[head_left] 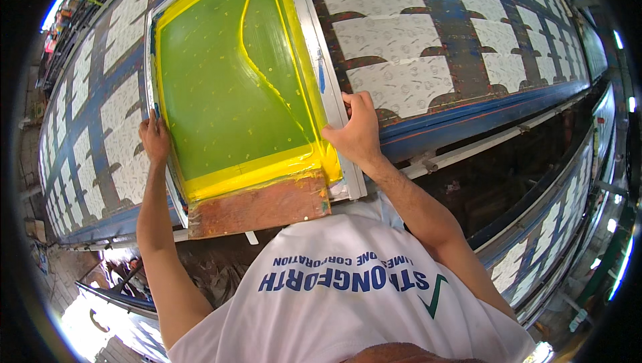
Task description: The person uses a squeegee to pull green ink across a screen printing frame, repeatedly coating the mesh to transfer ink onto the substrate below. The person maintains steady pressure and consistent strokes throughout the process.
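Observation:
A screen printing frame (312, 42) with a pale metal border and green mesh (207, 82) lies on the long table, with yellow ink along its edges and in a curved trail down its right part. My left hand (155, 137) grips the frame's left side. My right hand (354, 132) holds the right side, thumb on the inner edge and fingers curled over the outer rail. A worn wooden board (257, 206) spans the frame's near end, in front of my white shirt.
The long blue, stained table (481, 109) carries rows of white printed fabric pieces (394, 82) on both sides of the frame. A pale rail (435, 160) runs along its near edge. A second table with white pieces (542, 236) stands at lower right. Assorted small items line the far upper left.

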The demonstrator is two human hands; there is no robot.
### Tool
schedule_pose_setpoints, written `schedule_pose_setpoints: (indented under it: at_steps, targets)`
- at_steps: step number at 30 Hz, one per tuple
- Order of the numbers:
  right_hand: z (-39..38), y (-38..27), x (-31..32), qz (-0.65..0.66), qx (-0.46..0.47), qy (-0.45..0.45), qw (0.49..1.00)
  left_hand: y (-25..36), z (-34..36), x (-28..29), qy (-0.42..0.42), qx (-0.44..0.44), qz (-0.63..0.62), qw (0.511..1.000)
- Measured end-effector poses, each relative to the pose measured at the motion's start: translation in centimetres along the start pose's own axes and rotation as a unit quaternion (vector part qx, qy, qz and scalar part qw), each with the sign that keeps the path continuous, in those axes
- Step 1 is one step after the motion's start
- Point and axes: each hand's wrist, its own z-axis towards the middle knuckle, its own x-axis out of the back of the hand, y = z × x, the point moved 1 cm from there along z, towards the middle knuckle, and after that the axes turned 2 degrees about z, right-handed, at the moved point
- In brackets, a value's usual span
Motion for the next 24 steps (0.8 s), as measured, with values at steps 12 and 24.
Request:
schedule_pose_setpoints:
  at_steps: [12, 24]
  targets:
    - [8.2, 16.9, 21.3, -0.057, 0.029, 0.031, 0.997, 28.1, 4.1, -3.0, 0.042, -0.015, 0.001, 0.999]
    - [9.8, 29.8, 32.4, -0.072, 0.049, 0.035, 0.996, 46.2, 1.0, -4.8, 0.023, 0.054, -0.036, 0.998]
